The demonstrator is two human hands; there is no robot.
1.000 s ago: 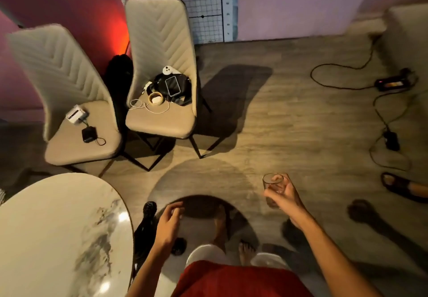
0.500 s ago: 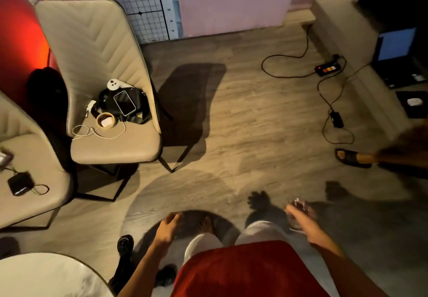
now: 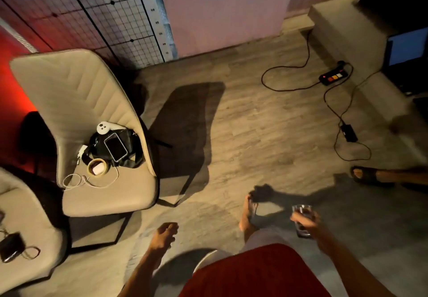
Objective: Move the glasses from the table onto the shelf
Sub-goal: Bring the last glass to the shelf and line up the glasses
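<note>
The floor (image 3: 266, 123) is pale wood-look plank, dimly lit, crossed by long dark shadows. Against the back stands a black wire grid panel (image 3: 92, 14) with a white measuring strip (image 3: 154, 16) along its edge, then a plain pinkish wall (image 3: 220, 7); a red glow fills the far left. A beige padded chair (image 3: 97, 134) stands near the grid, its seat holding a black bag (image 3: 125, 148) with a phone (image 3: 115, 146) lying on it, a white controller (image 3: 103, 127), a roll of tape (image 3: 96, 166) and a white cable (image 3: 90, 182). A second beige chair (image 3: 25, 227) sits at the lower left edge. On the right, a black power strip (image 3: 333, 78) and its cords lie beside a low step (image 3: 342, 32), with a lit laptop screen (image 3: 407, 46) above it. A sandalled foot (image 3: 368, 175) of another person shows at the right edge.

The person's right hand (image 3: 308, 226) is wrapped around a clear glass (image 3: 302, 220), held upright above the floor beside the right knee. The left hand (image 3: 164, 235) hangs loosely curled, holding nothing. No table or shelf is in view.
</note>
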